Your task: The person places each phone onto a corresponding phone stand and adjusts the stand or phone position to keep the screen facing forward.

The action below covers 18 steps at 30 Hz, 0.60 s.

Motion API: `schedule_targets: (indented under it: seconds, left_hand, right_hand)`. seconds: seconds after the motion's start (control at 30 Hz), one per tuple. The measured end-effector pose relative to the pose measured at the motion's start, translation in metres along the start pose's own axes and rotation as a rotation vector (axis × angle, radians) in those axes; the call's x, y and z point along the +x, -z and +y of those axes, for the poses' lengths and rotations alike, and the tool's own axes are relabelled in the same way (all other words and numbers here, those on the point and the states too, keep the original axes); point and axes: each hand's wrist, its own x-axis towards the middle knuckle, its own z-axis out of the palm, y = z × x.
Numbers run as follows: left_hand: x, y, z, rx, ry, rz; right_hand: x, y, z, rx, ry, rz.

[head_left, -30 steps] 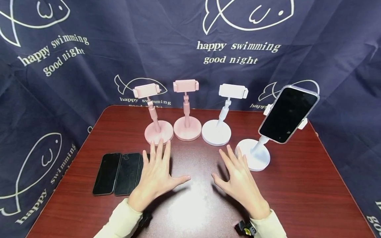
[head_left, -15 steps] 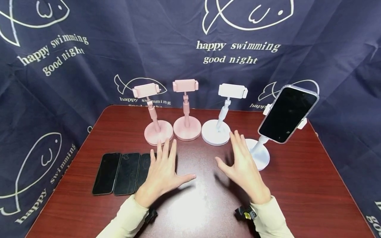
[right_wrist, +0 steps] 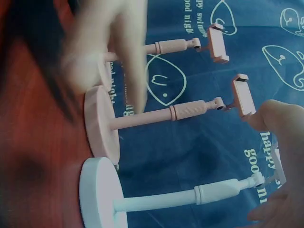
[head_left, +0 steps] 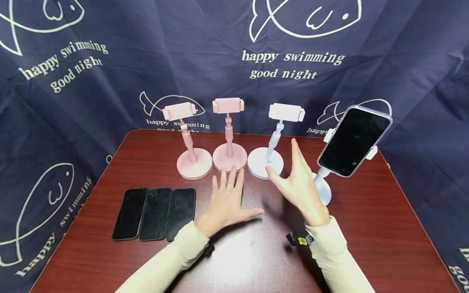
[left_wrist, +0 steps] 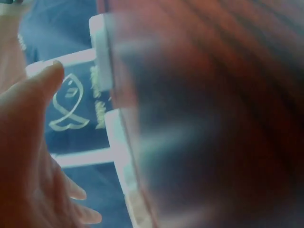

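My left hand (head_left: 224, 203) hovers with spread fingers before the base of the middle pink phone stand (head_left: 229, 158), holding nothing. My right hand (head_left: 301, 188), fingers extended and thumb apart, is over the table between the white phone stand (head_left: 266, 162) and a second white phone stand (head_left: 322, 189). That second stand holds a black-screened phone (head_left: 354, 140) at a slant; my hand hides part of its base. In the right wrist view my right thumb (right_wrist: 273, 114) appears beside the stands' tops, and the blurred left hand is at the upper left. Whether either hand touches anything is unclear.
Another pink phone stand (head_left: 194, 162) stands at the left of the row. Several dark phones lie side by side at left, such as the leftmost phone (head_left: 130, 213). A dark blue fish-print curtain (head_left: 205, 49) hangs behind the reddish wooden table (head_left: 370, 236).
My left hand has moved right and a little forward, uncovering the third phone. The right hand has moved forward toward the white stand, turning more upright. Stands and phones stay put.
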Motion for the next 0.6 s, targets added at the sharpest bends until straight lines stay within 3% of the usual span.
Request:
schedule_targets:
  seconds: [0.13,0.3,0.6]
  left_hand:
    - [0.011,-0.008,0.011,0.019,-0.029,-0.038]
    - [0.028,-0.006,0.022,0.024,-0.059,-0.027]
    - [0.068,0.007,0.031,0.037,0.003,-0.082]
  right_hand:
    - [0.011,-0.003,-0.002,0.016,-0.021,-0.016]
    - [0.026,-0.007,0.001,0.021,-0.065,-0.041]
    - [0.056,-0.01,0.001,0.076,-0.062,-0.005]
